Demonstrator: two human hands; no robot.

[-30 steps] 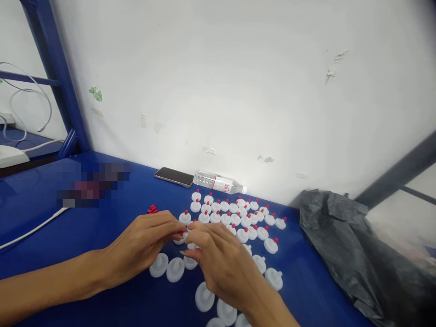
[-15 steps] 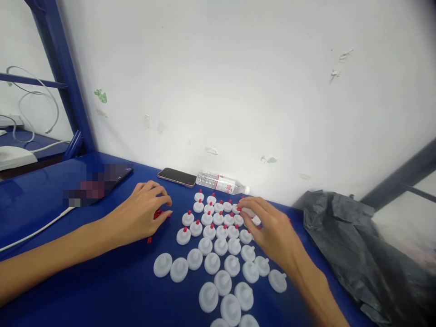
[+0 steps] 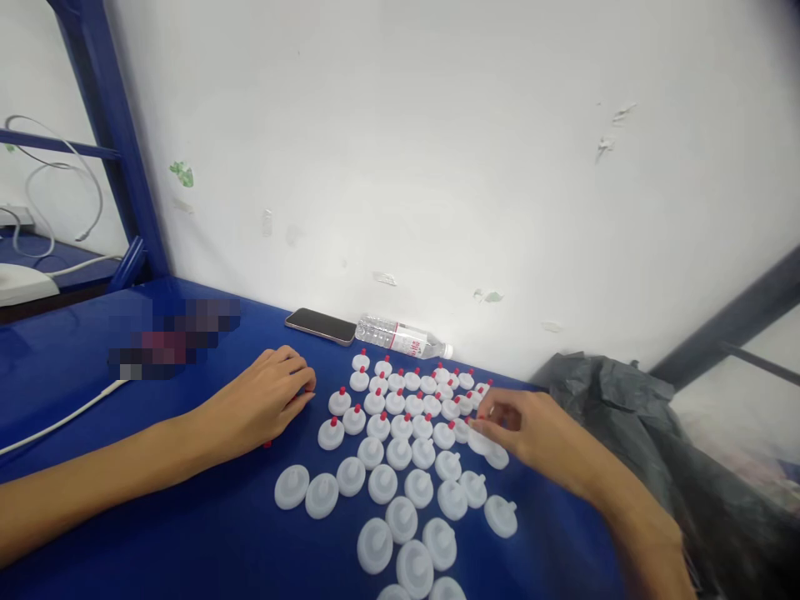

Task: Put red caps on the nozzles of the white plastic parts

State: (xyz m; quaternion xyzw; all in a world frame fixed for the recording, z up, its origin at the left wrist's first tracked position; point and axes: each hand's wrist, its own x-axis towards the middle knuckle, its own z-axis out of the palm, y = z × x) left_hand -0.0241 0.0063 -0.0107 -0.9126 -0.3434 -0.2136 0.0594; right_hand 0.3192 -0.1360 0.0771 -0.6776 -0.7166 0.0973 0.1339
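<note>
White round nozzle lids (image 3: 382,483) with short spouts lie in loose rows on the blue table. The back rows carry small red tip caps (image 3: 416,397); the front ones have bare spouts. My right hand (image 3: 531,425) is over the right end of the rows, thumb and fingers pinched at a red tip cap on a lid there. Its fingers partly cover the lids beneath. My left hand (image 3: 278,400) rests left of the rows with its fingers curled and thumb close to the index finger. What it holds, if anything, is hidden. One red piece (image 3: 267,444) shows below its palm.
A phone (image 3: 321,326) and a clear water bottle (image 3: 403,337) lie along the wall. A blurred-out device with a white cable (image 3: 68,425) is at the left. Crumpled dark plastic (image 3: 581,392) is at the right, and a blue metal post (image 3: 118,125) rises at the left.
My right hand has moved right and a little toward me, from the back lids to ones farther right. My left hand has lowered slightly, covering the red caps that showed under it.
</note>
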